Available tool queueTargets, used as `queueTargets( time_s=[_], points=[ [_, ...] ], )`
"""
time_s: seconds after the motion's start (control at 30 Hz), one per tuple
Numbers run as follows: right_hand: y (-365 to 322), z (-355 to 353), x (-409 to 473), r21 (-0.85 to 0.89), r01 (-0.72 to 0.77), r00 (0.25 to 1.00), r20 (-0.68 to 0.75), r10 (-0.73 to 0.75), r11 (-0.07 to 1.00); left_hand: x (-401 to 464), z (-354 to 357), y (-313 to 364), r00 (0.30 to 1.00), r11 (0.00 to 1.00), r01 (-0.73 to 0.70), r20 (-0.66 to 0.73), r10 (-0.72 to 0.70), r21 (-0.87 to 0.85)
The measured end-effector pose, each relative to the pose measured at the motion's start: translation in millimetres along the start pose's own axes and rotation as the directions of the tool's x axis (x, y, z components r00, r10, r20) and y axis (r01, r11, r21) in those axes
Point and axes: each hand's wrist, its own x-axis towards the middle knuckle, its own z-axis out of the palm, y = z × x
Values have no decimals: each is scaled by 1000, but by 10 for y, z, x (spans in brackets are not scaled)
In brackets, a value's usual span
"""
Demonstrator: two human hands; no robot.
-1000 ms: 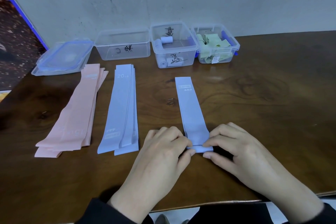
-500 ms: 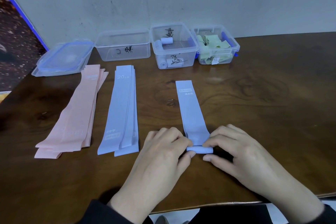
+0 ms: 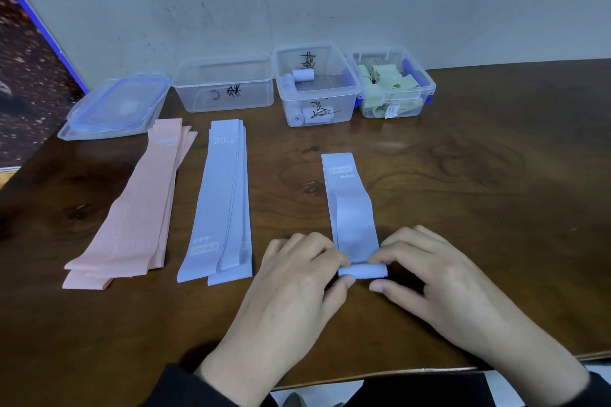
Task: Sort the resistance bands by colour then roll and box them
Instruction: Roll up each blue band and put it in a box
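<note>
Both hands I watch, left hand (image 3: 299, 277) and right hand (image 3: 426, 269), pinch the lavender band (image 3: 351, 205), its near end rolled tight, the rest flat on the table (image 3: 463, 195).

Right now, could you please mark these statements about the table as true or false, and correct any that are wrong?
1. Both hands hold the rolled near end of a blue band. True: the left hand and right hand pinch the roll of the blue band.
2. The pink stack lies to the right of the blue stack. False: the pink stack lies left of the blue stack.
3. The middle box holds rolled blue bands. True: the middle box contains several.
4. The green bands lie flat on the table. False: the green bands sit in the rightmost box.
5. The leftmost box is full of pink rolls. False: the leftmost box looks empty.
</note>
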Motion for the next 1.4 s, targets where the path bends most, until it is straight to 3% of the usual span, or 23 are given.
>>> queueTargets(
  time_s=[1.4],
  points=[
    [-3, 4, 12, 9, -39, 997, 61, 38, 999, 1, -15, -8, 999, 998, 31, 41, -29, -48]
  ],
)
